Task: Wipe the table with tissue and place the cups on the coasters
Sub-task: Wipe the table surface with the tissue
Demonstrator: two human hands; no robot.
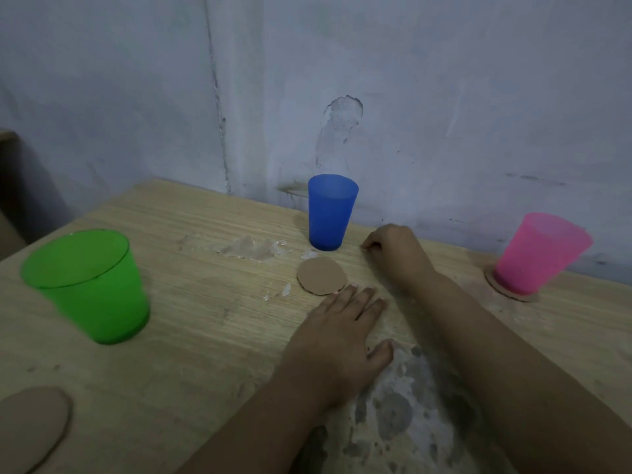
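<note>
The pink cup (540, 254) already stands on its coaster (509, 291) at the far right, but it sits toward the far side of the disc, so a knock from the right forearm could slide it off. The blue cup (331, 213) stands on the bare worktop (191, 336) by the wall, just beyond the middle coaster (322, 276); the green cup (89, 285) stands at the left, well apart from the near-left coaster (32, 425), which is cut by the picture's edge. The left hand (338, 333) lies flat, fingers (355, 302) straight and spread, tips just beside the middle coaster, holding nothing. The right hand (393, 248) rests to the right of the blue cup with fingers curled under; a pale speck shows at their tips, perhaps a scrap of tissue, but I cannot tell whether it holds anything. White smears (251, 248) and flecks (277, 293) lie left of the blue cup and coaster, and a grey patch (393, 408) marks the near worktop, so the wiping looks unfinished. The risks, as I judge them: setting cups down over residue; the flat left hand nudging the light coaster out of place; the right hand tipping the tall blue cup when it reaches across; and a small tissue scrap shredding and leaving more flecks.
</note>
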